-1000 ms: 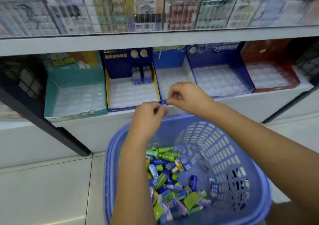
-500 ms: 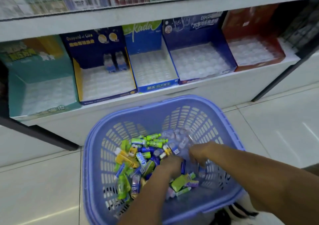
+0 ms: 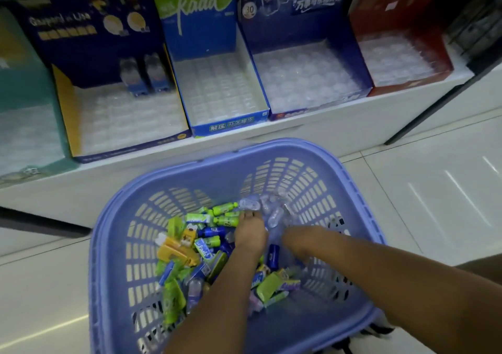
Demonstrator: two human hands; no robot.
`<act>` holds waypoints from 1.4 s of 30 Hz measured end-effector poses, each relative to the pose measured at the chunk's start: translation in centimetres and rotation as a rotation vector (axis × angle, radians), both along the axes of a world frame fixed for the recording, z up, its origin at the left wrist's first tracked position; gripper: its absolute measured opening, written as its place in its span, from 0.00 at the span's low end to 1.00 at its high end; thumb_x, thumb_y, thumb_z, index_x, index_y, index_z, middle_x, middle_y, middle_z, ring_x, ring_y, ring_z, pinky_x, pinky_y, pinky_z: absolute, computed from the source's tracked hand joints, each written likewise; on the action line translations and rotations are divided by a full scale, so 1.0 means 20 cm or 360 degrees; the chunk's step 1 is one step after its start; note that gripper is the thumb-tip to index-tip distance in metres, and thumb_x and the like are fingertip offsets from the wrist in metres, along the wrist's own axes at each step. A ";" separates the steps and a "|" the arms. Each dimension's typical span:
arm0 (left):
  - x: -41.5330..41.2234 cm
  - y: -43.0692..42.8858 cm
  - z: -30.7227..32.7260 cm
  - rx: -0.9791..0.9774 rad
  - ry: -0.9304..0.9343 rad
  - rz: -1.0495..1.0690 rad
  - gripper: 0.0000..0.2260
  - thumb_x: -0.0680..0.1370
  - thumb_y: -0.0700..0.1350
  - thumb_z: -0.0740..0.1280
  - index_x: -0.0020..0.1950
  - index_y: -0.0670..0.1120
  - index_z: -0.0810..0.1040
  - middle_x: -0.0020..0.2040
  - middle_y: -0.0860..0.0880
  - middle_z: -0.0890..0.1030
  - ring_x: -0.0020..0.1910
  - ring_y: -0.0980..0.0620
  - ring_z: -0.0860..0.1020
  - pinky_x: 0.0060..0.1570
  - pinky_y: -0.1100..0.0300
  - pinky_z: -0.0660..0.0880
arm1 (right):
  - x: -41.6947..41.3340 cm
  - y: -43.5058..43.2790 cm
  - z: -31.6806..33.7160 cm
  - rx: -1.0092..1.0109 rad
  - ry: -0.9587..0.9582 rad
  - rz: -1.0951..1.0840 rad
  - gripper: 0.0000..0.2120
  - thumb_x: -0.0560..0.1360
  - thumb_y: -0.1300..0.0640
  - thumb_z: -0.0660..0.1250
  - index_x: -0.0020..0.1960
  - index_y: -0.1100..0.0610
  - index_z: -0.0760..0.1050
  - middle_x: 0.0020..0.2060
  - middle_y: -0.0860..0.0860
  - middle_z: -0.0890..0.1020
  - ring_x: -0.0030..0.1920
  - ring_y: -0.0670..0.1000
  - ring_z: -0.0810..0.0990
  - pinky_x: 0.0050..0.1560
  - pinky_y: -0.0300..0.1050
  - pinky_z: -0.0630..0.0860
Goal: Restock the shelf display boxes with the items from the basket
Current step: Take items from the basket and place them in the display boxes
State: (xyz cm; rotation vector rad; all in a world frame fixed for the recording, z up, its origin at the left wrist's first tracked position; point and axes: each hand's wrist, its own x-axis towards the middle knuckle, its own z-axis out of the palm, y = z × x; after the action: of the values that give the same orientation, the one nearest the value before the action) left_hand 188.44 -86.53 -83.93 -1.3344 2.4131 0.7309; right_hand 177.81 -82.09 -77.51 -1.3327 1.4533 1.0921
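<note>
1. I see the left hand [image 3: 250,235] and right hand [image 3: 297,241] down in the lilac basket [image 3: 271,147], at the clear capsules [image 3: 273,212]
2. I cannot tell whether either hand grips anything
3. Coloured packets [image 3: 190,247] lie heaped in the basket, before the shelf's display boxes [image 3: 225,125]

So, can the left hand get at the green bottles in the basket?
Probably yes: the left hand is inside the basket, fingertips beside the green bottles, which lie uncovered on top.

Basket [image 3: 271,145]: lilac slotted plastic, lower centre. Contents: green, blue and yellow packets [image 3: 195,245] heaped left; clear capsules [image 3: 271,212] at far side.
Display boxes, upper frame, side by side: teal box [image 3: 24,125], navy-yellow box [image 3: 122,125] with two upright items [image 3: 144,76] at back, blue box [image 3: 217,92], dark-blue box [image 3: 304,81], red box [image 3: 402,57].
</note>
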 end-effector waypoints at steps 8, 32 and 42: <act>-0.07 0.02 0.01 0.0055 -0.0161 0.0101 0.29 0.76 0.48 0.69 0.71 0.42 0.60 0.63 0.42 0.74 0.65 0.43 0.69 0.58 0.54 0.72 | -0.22 -0.14 0.31 -0.0561 -0.0218 -0.0586 0.13 0.73 0.61 0.68 0.55 0.65 0.78 0.41 0.58 0.77 0.32 0.51 0.72 0.32 0.44 0.71; 0.63 -0.43 1.22 0.0757 0.2034 0.1087 0.02 0.75 0.42 0.69 0.42 0.46 0.78 0.41 0.46 0.85 0.31 0.58 0.78 0.31 0.68 0.74 | 0.21 -0.68 1.13 -0.2388 -0.1437 -0.1232 0.11 0.70 0.66 0.72 0.49 0.54 0.77 0.43 0.49 0.78 0.43 0.47 0.78 0.48 0.36 0.76; 0.77 -0.49 1.18 0.0465 0.2203 0.1363 0.09 0.80 0.50 0.62 0.52 0.52 0.82 0.40 0.53 0.82 0.31 0.59 0.69 0.31 0.67 0.69 | 0.36 -1.07 1.05 -0.2448 -0.0738 -0.0578 0.12 0.71 0.61 0.72 0.53 0.59 0.77 0.49 0.53 0.81 0.47 0.49 0.77 0.43 0.33 0.69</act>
State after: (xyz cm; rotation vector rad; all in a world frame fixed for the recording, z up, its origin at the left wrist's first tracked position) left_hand 203.77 -96.42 -60.26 -2.0989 2.0466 2.8451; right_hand 184.96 -103.46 -56.52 -1.9124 2.0291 -0.8232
